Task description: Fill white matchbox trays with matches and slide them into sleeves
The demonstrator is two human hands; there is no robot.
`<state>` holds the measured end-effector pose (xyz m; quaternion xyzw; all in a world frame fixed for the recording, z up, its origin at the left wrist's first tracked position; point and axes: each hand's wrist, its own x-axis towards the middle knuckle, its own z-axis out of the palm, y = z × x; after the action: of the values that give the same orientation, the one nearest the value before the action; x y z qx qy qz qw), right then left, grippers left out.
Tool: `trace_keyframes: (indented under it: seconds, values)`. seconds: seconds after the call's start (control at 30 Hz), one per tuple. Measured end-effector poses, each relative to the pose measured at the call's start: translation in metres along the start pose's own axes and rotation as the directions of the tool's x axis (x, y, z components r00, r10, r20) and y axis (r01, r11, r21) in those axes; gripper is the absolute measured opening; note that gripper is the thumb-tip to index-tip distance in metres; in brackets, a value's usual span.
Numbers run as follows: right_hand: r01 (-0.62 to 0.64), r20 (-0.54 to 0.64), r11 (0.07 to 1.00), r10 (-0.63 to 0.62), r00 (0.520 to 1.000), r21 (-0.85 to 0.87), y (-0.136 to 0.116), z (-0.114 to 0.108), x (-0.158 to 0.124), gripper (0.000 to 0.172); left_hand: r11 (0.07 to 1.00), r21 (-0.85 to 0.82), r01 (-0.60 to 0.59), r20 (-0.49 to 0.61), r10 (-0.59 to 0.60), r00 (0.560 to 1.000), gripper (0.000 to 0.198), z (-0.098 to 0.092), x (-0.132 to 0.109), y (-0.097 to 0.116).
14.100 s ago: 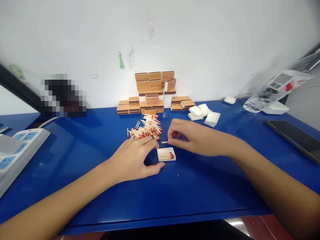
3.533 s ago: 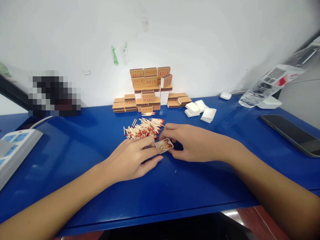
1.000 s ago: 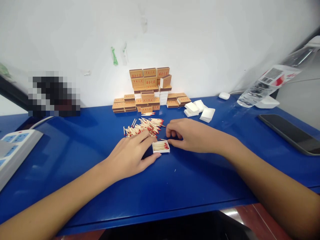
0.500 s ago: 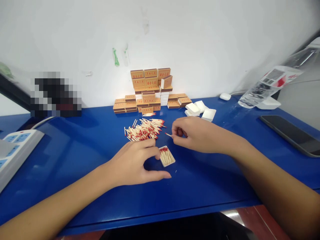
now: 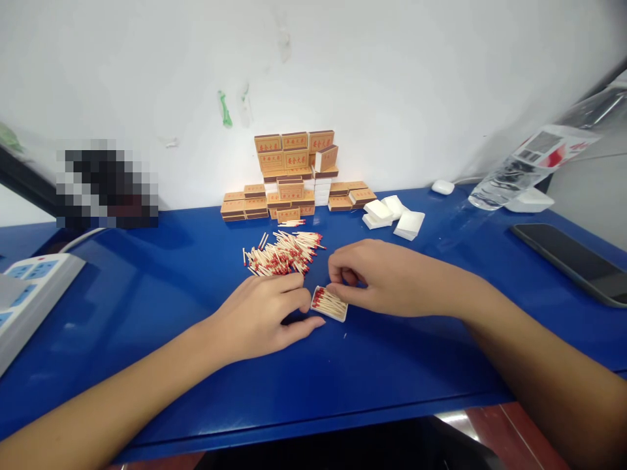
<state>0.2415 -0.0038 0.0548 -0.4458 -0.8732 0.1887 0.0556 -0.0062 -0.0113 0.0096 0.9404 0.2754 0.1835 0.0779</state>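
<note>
A small white matchbox tray (image 5: 330, 304) full of red-tipped matches lies on the blue table (image 5: 196, 385), between my hands. My left hand (image 5: 264, 316) rests beside it with curled fingers, fingertip and thumb at its left end. My right hand (image 5: 377, 277) has its fingers pinched together at the tray's far right corner; I cannot make out what they pinch. A loose pile of matches (image 5: 281, 253) lies just beyond my left hand.
Stacked orange matchboxes (image 5: 294, 173) stand against the white wall. White empty trays (image 5: 394, 215) lie to their right. A power strip (image 5: 29, 294) is at the left edge, a black phone (image 5: 571, 261) and a plastic bottle (image 5: 529, 166) at the right.
The tray has turned and shifted slightly right. My right hand has come down from above the pile to the tray's corner; the match it held half a second ago no longer shows.
</note>
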Motion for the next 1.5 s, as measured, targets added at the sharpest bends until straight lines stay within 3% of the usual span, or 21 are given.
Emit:
trace_keyframes:
  seconds: [0.1,0.27,0.47,0.63,0.77,0.83,0.9,0.97,1.03,1.13,1.27,1.5]
  values:
    - [-0.018,-0.015,0.999,0.017,1.0,-0.034,0.005,-0.002,0.0,0.021,1.0,0.021,0.011,0.017,-0.011,1.0,0.027,-0.001,0.0,0.001]
    - [-0.003,0.124,1.0,0.007,0.992,-0.028,0.003,-0.003,-0.001,0.025,0.996,0.062,0.062,-0.043,-0.059,0.997,0.029,0.0,0.0,0.003]
    - [0.034,0.17,0.999,-0.038,0.985,0.026,0.002,-0.004,-0.002,0.031,0.983,0.083,0.165,-0.036,-0.163,0.986,0.026,-0.003,0.003,0.002]
    - [0.073,0.242,0.97,-0.13,0.962,0.231,0.0,-0.012,-0.004,0.019,0.973,0.043,0.228,-0.019,-0.227,0.974,0.036,-0.005,0.004,0.004]
    - [0.111,0.303,0.933,-0.222,0.927,0.343,-0.002,-0.017,-0.003,0.025,0.971,0.061,0.23,0.021,-0.232,0.972,0.047,-0.004,0.004,0.005]
    - [0.11,0.218,0.931,-0.194,0.956,0.347,0.001,-0.015,0.001,0.022,0.968,0.088,0.234,0.033,-0.237,0.971,0.041,-0.003,0.003,0.004]
    - [0.071,-0.014,0.961,-0.07,0.997,0.267,0.009,-0.008,0.01,0.018,0.969,0.09,0.231,0.036,-0.235,0.971,0.035,-0.002,0.003,0.003]
    - [-0.023,-0.302,0.992,0.058,0.952,0.12,0.02,0.002,0.021,0.013,0.974,0.078,0.214,0.038,-0.217,0.975,0.033,-0.002,0.003,0.001]
    - [-0.088,-0.424,0.996,0.093,0.901,0.031,0.033,0.013,0.032,0.013,0.978,0.083,0.192,0.038,-0.195,0.98,0.039,-0.003,0.003,-0.001]
    - [-0.078,-0.387,0.996,0.09,0.917,0.048,0.048,0.027,0.044,0.016,0.976,0.115,0.184,0.035,-0.189,0.981,0.05,-0.007,0.003,-0.002]
    - [-0.01,-0.358,0.995,0.047,0.933,0.103,0.053,0.035,0.051,0.012,0.974,0.109,0.199,0.08,-0.208,0.975,0.044,-0.013,0.003,-0.002]
    - [0.071,-0.328,0.994,-0.04,0.944,0.081,0.038,0.009,0.034,0.008,0.968,0.096,0.232,0.106,-0.241,0.965,0.032,-0.015,0.003,0.0]
